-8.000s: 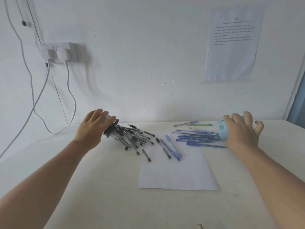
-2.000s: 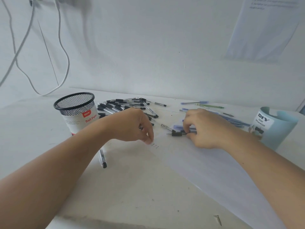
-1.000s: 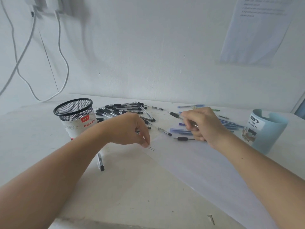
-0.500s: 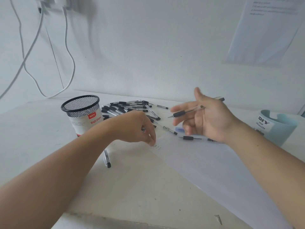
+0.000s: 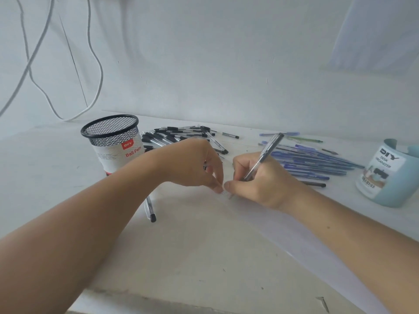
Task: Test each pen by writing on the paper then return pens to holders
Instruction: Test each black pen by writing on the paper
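My right hand [image 5: 260, 180] grips a clear black-ink pen [image 5: 266, 154] in a writing hold, its tip down on the far-left corner of the white paper [image 5: 294, 236]. My left hand [image 5: 195, 166] presses its fingertips on that same corner, right beside the pen tip; the fingers are curled and something dark shows under them. A black mesh holder [image 5: 113, 137] stands upright on the left with a pile of black pens [image 5: 181, 135] behind it. Blue pens [image 5: 313, 160] lie in a pile on the right, next to the light blue holder [image 5: 390, 175].
One black pen [image 5: 150, 208] lies alone on the table under my left forearm. Another black pen [image 5: 314, 184] lies at the near side of the blue pile. White cables [image 5: 95, 71] hang on the wall at the left. The table's front edge [image 5: 158, 300] is close below.
My right hand, raised with the pen half a second ago, has come down and set the pen tip on the paper next to my left fingertips. The left hand stays on the corner.
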`<state>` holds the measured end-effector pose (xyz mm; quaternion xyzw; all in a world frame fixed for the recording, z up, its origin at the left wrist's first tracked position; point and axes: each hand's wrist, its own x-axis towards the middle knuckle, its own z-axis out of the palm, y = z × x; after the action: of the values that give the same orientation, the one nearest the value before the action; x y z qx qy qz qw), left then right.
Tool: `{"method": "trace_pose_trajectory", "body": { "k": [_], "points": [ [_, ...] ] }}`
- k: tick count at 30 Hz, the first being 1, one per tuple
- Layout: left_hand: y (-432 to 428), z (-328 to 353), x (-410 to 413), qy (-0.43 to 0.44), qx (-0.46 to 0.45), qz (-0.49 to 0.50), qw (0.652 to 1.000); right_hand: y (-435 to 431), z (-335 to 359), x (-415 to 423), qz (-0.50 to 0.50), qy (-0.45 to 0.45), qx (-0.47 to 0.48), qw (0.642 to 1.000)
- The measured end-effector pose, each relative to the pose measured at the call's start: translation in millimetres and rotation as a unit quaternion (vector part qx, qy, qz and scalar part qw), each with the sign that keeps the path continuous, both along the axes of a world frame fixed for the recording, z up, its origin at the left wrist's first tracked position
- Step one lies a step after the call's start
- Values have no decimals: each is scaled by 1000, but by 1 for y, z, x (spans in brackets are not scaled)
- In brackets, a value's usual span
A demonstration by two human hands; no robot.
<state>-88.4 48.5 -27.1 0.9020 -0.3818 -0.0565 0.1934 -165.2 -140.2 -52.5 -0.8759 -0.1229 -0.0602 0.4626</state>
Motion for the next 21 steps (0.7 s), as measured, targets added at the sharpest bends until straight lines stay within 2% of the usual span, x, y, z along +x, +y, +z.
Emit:
{"method": "trace_pose_trajectory", "body": {
  "k": [5,9,21],
  "points": [
    [0,0,0,0,9,1,1000,-6,-5,0,-25,-35,16,999],
    [0,0,0,2,4,-2,1000,-4,-4,3,-11,-8,11,1000],
    [-3,0,-3,-13,13,3,1000,-3,-3,4,-2,-5,1,1000]
  ]
}}
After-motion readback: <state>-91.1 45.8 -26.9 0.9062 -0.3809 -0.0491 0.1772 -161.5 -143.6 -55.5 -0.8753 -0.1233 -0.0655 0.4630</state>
